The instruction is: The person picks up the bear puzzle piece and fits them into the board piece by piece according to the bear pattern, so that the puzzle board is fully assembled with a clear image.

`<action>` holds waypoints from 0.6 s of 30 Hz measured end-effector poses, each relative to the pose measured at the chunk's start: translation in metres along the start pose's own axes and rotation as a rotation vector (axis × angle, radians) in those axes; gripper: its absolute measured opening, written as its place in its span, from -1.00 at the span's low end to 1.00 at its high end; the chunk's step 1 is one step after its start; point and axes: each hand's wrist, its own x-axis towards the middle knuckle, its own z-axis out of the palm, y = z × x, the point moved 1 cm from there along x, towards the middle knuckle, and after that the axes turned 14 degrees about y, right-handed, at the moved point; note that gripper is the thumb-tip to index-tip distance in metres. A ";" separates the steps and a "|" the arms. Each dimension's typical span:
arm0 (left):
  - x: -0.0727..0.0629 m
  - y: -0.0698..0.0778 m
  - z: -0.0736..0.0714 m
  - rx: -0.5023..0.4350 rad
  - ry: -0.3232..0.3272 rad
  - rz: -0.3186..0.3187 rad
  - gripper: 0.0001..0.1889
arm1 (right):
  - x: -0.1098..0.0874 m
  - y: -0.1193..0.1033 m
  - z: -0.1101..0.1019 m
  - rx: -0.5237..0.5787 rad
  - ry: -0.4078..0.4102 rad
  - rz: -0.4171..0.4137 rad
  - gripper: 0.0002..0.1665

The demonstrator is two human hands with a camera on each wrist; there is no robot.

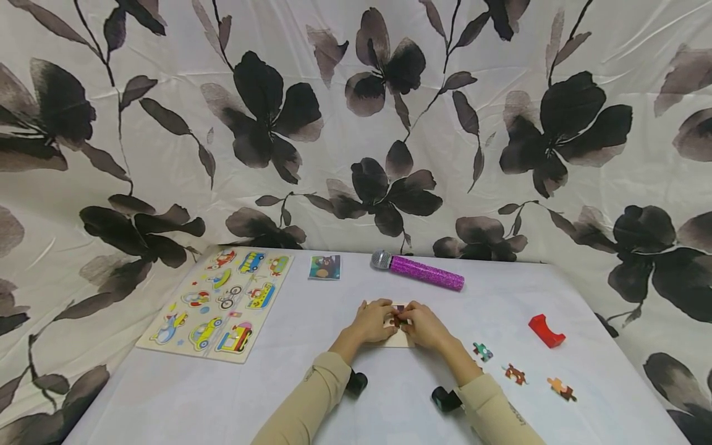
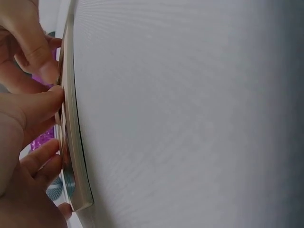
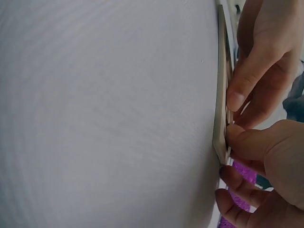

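Note:
A small wooden puzzle board (image 1: 402,342) lies flat on the white tabletop, mostly covered by both hands. My left hand (image 1: 374,322) holds its left side, thumb on the near part and fingers farther back. From the right, my right hand (image 1: 427,327) pinches a brown jigsaw piece (image 1: 398,321) low over the board with thumb and forefinger. In the left wrist view, the board's pale edge (image 2: 78,161) shows beneath both hands' fingers. The right wrist view shows the same board (image 3: 220,95) edge-on, with the thumbs close together. Fingers hide most of the piece.
Loose jigsaw pieces lie to the right: one green (image 1: 482,351), one brown (image 1: 515,374), one orange and brown (image 1: 562,389). A red curved block (image 1: 547,331) sits beyond them. Behind are a purple glittery microphone (image 1: 425,272) and picture card (image 1: 325,267). A vehicle puzzle board (image 1: 214,295) lies left.

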 end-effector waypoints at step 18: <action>0.000 -0.003 0.002 0.010 -0.014 0.011 -0.58 | 0.008 0.019 -0.005 0.233 0.029 0.324 -0.74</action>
